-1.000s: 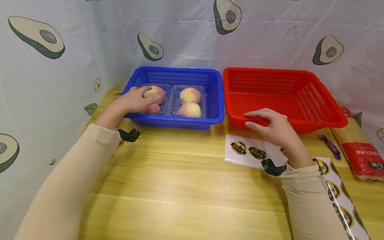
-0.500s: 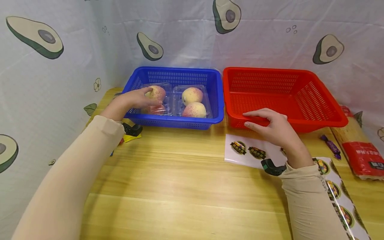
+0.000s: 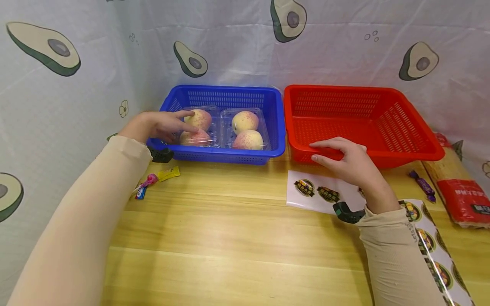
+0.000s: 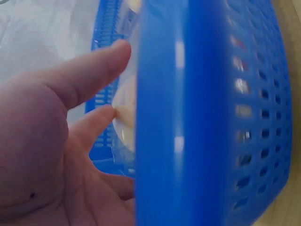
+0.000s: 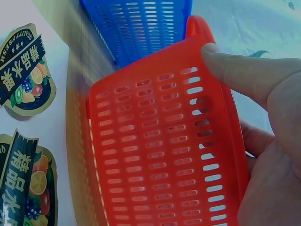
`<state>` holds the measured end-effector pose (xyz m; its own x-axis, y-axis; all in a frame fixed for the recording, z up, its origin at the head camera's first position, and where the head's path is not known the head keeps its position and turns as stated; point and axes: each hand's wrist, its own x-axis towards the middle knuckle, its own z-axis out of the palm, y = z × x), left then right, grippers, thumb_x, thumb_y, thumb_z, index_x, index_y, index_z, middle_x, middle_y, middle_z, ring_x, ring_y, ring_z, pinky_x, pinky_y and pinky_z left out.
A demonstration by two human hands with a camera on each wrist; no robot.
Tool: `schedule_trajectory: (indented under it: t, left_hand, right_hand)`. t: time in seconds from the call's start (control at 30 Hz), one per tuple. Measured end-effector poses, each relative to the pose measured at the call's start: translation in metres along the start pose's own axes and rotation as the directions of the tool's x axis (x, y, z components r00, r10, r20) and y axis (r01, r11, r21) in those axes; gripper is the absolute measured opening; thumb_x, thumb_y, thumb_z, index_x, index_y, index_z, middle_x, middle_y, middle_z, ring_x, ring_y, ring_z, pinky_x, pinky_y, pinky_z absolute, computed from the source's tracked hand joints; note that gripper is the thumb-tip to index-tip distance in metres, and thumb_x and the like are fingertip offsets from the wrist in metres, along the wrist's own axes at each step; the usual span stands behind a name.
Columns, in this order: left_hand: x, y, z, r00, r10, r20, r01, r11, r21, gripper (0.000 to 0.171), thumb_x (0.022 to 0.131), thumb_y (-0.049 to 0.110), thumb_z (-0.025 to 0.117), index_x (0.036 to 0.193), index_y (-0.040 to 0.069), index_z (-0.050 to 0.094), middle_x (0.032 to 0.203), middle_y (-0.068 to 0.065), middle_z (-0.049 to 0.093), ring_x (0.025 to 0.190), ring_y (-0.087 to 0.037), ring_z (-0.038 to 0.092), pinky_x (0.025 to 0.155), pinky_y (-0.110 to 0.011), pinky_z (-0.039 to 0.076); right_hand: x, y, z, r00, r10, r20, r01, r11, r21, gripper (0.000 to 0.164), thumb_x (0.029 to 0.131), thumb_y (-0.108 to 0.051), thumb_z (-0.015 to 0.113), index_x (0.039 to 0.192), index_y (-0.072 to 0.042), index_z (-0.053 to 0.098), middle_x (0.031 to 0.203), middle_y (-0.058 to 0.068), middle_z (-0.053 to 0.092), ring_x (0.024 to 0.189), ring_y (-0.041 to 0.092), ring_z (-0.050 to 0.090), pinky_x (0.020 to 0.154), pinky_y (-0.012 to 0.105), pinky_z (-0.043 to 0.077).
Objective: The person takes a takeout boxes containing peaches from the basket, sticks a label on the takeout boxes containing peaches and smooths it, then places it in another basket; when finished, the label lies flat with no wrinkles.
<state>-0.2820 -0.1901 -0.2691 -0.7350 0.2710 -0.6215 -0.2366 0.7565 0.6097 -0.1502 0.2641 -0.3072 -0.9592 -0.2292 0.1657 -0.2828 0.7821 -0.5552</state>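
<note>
My left hand (image 3: 164, 125) reaches over the left end of the blue basket (image 3: 273, 146), thumb and fingers spread above a clear plastic box (image 3: 215, 127) with two peaches in it. In the left wrist view, the fingers extend past the blue rim (image 4: 183, 113) toward a pale peach (image 4: 124, 127). To the right of that box lies a second clear box (image 3: 226, 138), also with two peaches. My right hand (image 3: 350, 165) rests at the front rim of the red basket (image 3: 415, 155). In the right wrist view, the thumb lies along the rim, with other fingers partly hidden behind it.
A sheet of fruit stickers (image 3: 306, 202) lies before the red basket, a longer sheet (image 3: 440, 255) to its right. Further right are a purple-wrapped candy (image 3: 423, 187) and a red package (image 3: 465, 197). A yellow wrapper (image 3: 168, 173) and a pink lollipop (image 3: 150, 179) lie at left.
My left hand first moved right with the boxes, which shifted slightly right, then drew back left with its fingers spreading. The right hand has stayed in place.
</note>
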Motion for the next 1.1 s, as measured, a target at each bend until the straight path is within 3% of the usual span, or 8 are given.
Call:
schedule_trajectory:
  t: [0.13,0.3,0.57,0.67,0.77,0.9,1.0,1.1]
  left_hand:
    - [0.001,0.003,-0.001,1.000,0.000,0.021,0.000,1.000,0.006,0.091,0.100,0.041,0.062,0.163,0.031,-0.004,0.166,-0.019,-0.011,0.141,-0.053,0.026,0.110,-0.061,0.032]
    - [0.001,0.011,0.001,0.999,0.042,-0.014,-0.041,0.996,0.078,0.094,0.097,0.042,0.066,0.163,0.029,0.000,0.166,-0.017,-0.010,0.142,-0.051,0.026,0.107,-0.060,0.037]
    - [-0.001,0.019,0.004,0.978,0.123,-0.169,-0.078,0.965,0.251,0.091,0.090,0.051,0.072,0.162,0.030,0.020,0.168,-0.014,0.000,0.144,-0.045,0.023,0.108,-0.062,0.035]
    - [0.000,0.021,0.007,0.969,0.122,-0.217,-0.068,0.968,0.242,0.090,0.088,0.050,0.074,0.161,0.031,0.025,0.167,-0.015,0.001,0.145,-0.045,0.022,0.105,-0.060,0.039]
    - [-0.001,0.021,0.010,0.970,0.079,-0.229,-0.036,0.982,0.187,0.089,0.088,0.048,0.075,0.161,0.035,0.025,0.166,-0.017,-0.014,0.149,-0.045,0.007,0.105,-0.059,0.040]
    - [-0.001,0.021,0.014,0.968,0.067,-0.242,-0.033,0.989,0.141,0.087,0.089,0.046,0.075,0.160,0.037,0.026,0.161,-0.017,-0.029,0.149,-0.045,-0.012,0.112,-0.063,0.028]
    - [-0.002,0.023,0.018,0.956,0.104,-0.273,-0.063,0.986,0.155,0.084,0.089,0.044,0.075,0.159,0.035,0.031,0.163,-0.017,-0.022,0.149,-0.046,-0.005,0.112,-0.065,0.025]
    - [-0.002,0.023,0.023,0.936,0.141,-0.322,-0.088,0.981,0.172,0.080,0.088,0.044,0.076,0.157,0.032,0.038,0.165,-0.018,-0.011,0.148,-0.046,0.006,0.109,-0.062,0.032]
  right_hand:
    - [-0.001,0.000,0.000,1.000,0.000,-0.002,0.000,1.000,-0.003,0.036,0.092,-0.026,0.076,0.127,-0.016,0.071,0.122,0.013,0.065,0.117,0.034,0.054,0.098,0.064,0.022]
    - [0.000,0.001,0.000,1.000,-0.011,-0.008,0.011,1.000,0.003,0.036,0.092,-0.025,0.076,0.126,-0.015,0.071,0.123,0.014,0.065,0.118,0.034,0.054,0.099,0.066,0.021]
    - [0.001,0.001,0.000,1.000,-0.009,-0.008,0.009,1.000,-0.005,0.036,0.092,-0.025,0.076,0.126,-0.015,0.071,0.125,0.014,0.065,0.118,0.035,0.054,0.096,0.063,0.021]
    - [0.002,0.001,0.000,1.000,0.000,-0.001,0.000,1.000,-0.001,0.036,0.093,-0.026,0.076,0.127,-0.016,0.071,0.126,0.014,0.064,0.120,0.035,0.053,0.099,0.065,0.020]
    - [0.002,0.001,0.000,1.000,0.000,0.004,0.000,1.000,0.006,0.036,0.092,-0.024,0.076,0.127,-0.015,0.071,0.126,0.014,0.064,0.120,0.035,0.053,0.100,0.068,0.019]
    - [0.002,0.001,0.000,1.000,-0.004,0.007,0.004,1.000,0.008,0.036,0.092,-0.022,0.076,0.127,-0.015,0.071,0.126,0.014,0.064,0.120,0.035,0.053,0.101,0.069,0.020]
    - [0.002,0.001,0.000,1.000,-0.003,0.007,0.003,1.000,0.011,0.036,0.092,-0.023,0.076,0.127,-0.015,0.071,0.125,0.014,0.064,0.120,0.035,0.053,0.101,0.069,0.020]
    - [0.002,0.002,0.001,1.000,0.003,0.011,-0.003,1.000,0.012,0.037,0.092,-0.024,0.076,0.128,-0.016,0.070,0.125,0.014,0.064,0.120,0.035,0.052,0.101,0.069,0.020]
